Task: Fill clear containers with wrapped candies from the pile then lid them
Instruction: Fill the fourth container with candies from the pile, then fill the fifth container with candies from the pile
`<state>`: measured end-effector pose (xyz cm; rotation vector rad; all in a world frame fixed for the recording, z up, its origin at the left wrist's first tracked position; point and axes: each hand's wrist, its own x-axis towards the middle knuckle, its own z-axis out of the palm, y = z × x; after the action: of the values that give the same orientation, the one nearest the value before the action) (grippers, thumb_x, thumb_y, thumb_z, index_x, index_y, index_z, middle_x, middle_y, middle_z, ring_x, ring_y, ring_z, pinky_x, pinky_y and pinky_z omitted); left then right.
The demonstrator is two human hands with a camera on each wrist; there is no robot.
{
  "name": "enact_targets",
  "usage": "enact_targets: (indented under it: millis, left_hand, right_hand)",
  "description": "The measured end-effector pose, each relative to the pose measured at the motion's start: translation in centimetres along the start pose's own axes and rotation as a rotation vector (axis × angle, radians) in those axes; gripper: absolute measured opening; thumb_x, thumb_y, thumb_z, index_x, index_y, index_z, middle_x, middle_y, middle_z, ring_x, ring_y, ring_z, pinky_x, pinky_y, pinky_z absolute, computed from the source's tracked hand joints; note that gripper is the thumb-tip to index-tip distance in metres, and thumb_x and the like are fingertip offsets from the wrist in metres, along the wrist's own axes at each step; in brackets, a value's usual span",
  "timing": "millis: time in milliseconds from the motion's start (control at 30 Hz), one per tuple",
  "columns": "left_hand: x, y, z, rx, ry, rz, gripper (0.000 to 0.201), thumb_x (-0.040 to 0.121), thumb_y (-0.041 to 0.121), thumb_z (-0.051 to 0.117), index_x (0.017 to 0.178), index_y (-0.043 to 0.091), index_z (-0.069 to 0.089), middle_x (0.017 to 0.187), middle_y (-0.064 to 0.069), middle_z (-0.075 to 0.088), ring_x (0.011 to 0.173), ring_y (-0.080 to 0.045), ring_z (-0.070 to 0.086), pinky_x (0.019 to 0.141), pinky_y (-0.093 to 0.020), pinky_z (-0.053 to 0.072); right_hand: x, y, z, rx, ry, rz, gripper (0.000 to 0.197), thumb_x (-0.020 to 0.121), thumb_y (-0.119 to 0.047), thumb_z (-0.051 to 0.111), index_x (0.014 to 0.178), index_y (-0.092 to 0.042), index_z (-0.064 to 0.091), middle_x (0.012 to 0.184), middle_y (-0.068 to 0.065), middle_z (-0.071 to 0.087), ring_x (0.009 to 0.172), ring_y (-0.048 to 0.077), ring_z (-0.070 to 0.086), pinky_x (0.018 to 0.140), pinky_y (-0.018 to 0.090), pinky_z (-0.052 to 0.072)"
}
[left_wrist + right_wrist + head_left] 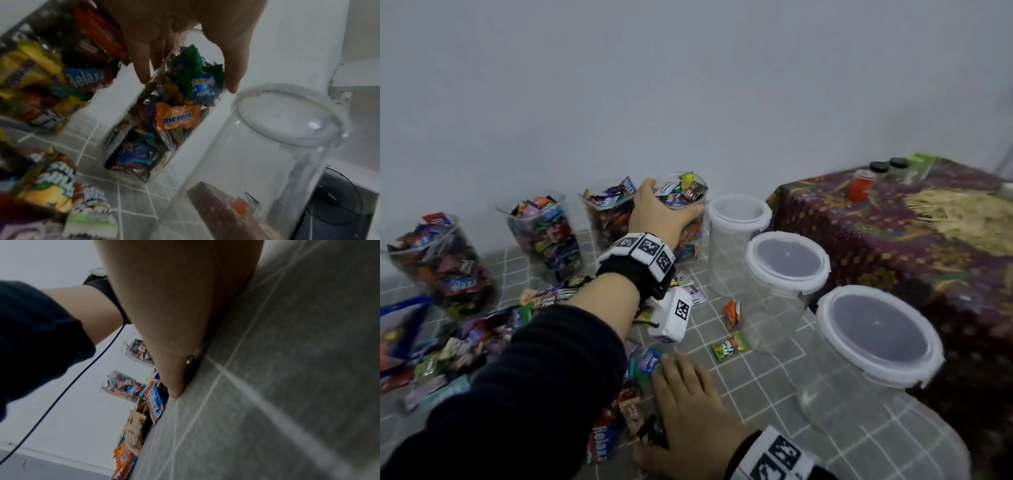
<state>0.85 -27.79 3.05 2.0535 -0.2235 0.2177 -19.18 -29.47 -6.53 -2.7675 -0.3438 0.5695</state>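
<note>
My left hand (pixel 669 207) grips the rim of a clear container (pixel 690 236) heaped with wrapped candies, the fourth in a row along the wall. In the left wrist view the fingers (pixel 144 68) and thumb straddle that container (pixel 160 126). Three other filled, unlidded containers (pixel 544 236) stand to its left. The candy pile (pixel 482 339) covers the tiled table at the left. My right hand (pixel 683 387) lies flat with straight fingers at the pile's near edge, partly over a few wrappers. The right wrist view shows its palm (pixel 174 321) pressed against the tiles.
Three empty clear containers with white lids (pixel 787 263) stand in a diagonal line on the right; the nearest (pixel 876 337) is largest. Two loose candies (pixel 731 346) lie between them and the pile. A patterned cloth (pixel 876 240) with small jars is at the far right.
</note>
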Motion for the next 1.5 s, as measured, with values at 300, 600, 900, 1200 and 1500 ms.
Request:
enact_targets:
  millis: [300,600,900,1200,1500]
  left_hand:
    - [2.3,-0.7,0.7,0.062,-0.123,-0.076,0.093,0.071,0.042,0.078,0.143,0.010,0.029,0.141,-0.009,0.044,0.127,-0.026,0.044,0.101,-0.032,0.036]
    - [-1.2,0.1,-2.1,0.057,0.157,0.291,0.052,0.090,0.034,0.060,0.137,0.017,0.045,0.143,-0.001,0.043,0.131,-0.016,0.040,0.107,-0.028,0.031]
    - [-2.0,3.1,1.2,-0.013,-0.436,0.204,0.102,0.071,0.040,0.079,0.150,0.016,0.018,0.154,-0.003,0.026,0.140,-0.017,0.028,0.114,-0.036,0.027]
    - [-2.4,3.4,2.2,0.149,-0.449,0.219,0.105,0.071,0.049,0.076,0.150,0.012,0.018,0.155,-0.005,0.025,0.141,-0.020,0.026,0.114,-0.035,0.022]
    - [-3.6,3.4,0.2,0.045,-0.273,0.168,0.098,0.070,0.043,0.079,0.148,0.018,0.025,0.150,-0.001,0.033,0.136,-0.018,0.034,0.111,-0.033,0.028]
  right_hand:
    - [0.3,0.2,0.5,0.022,0.009,-0.007,0.131,0.046,-0.092,-0.005,0.151,-0.013,-0.010,0.153,0.001,-0.028,0.138,0.021,-0.032,0.105,0.036,-0.023]
    - [-0.2,0.0,0.0,-0.012,-0.007,0.034,0.118,0.059,-0.086,0.008,0.151,-0.015,-0.010,0.156,0.004,-0.025,0.142,0.021,-0.027,0.105,0.035,-0.022]
    - [0.1,0.1,0.3,-0.030,-0.009,0.011,0.133,0.043,-0.092,-0.009,0.150,-0.013,-0.011,0.157,0.006,-0.022,0.142,0.024,-0.026,0.107,0.037,-0.020]
    - [-0.6,0.0,0.0,-0.048,-0.018,0.057,0.095,0.089,-0.066,0.037,0.150,-0.012,-0.012,0.156,0.006,-0.024,0.142,0.023,-0.026,0.113,0.041,-0.017]
    - [-0.3,0.2,0.3,-0.069,-0.011,0.061,0.103,0.079,-0.080,0.025,0.151,-0.014,-0.009,0.159,0.004,-0.016,0.144,0.024,-0.019,0.114,0.040,-0.017]
